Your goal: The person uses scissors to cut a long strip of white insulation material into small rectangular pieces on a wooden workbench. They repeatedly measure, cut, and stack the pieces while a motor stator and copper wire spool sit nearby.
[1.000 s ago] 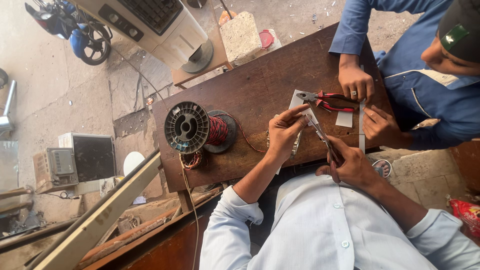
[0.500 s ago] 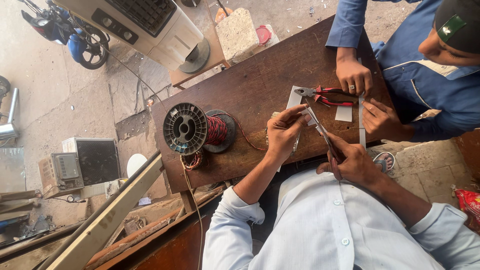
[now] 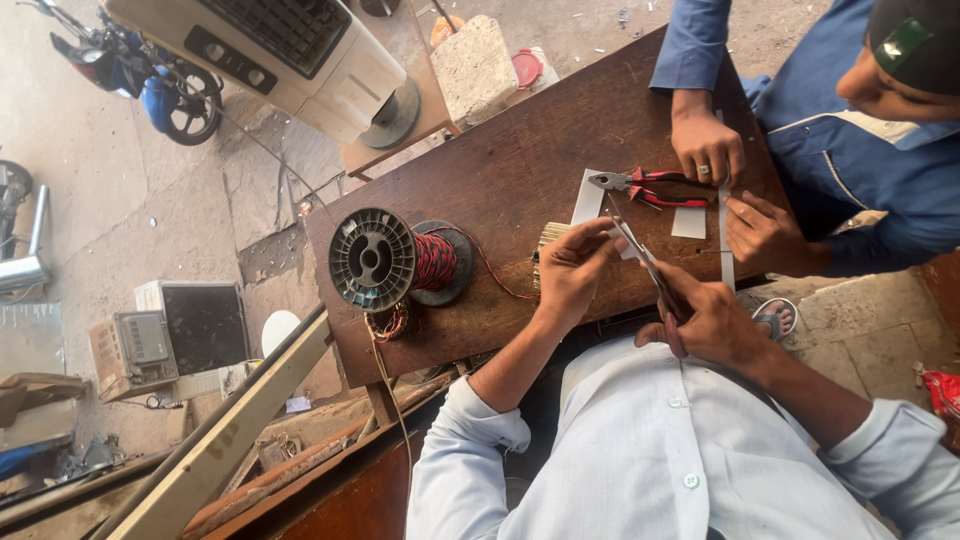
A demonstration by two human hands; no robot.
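I see a dark brown wooden desk (image 3: 520,150), worn and scratched on its top. Near the edge toward me lies a black spool wound with red wire (image 3: 392,262), on its side. Close to the middle of the desk lies a small pack of pale strips (image 3: 546,250), and a thin red wire runs to it from the spool. Toward the far right corner lie red-handled pliers (image 3: 648,187), beside white paper pieces (image 3: 688,222).
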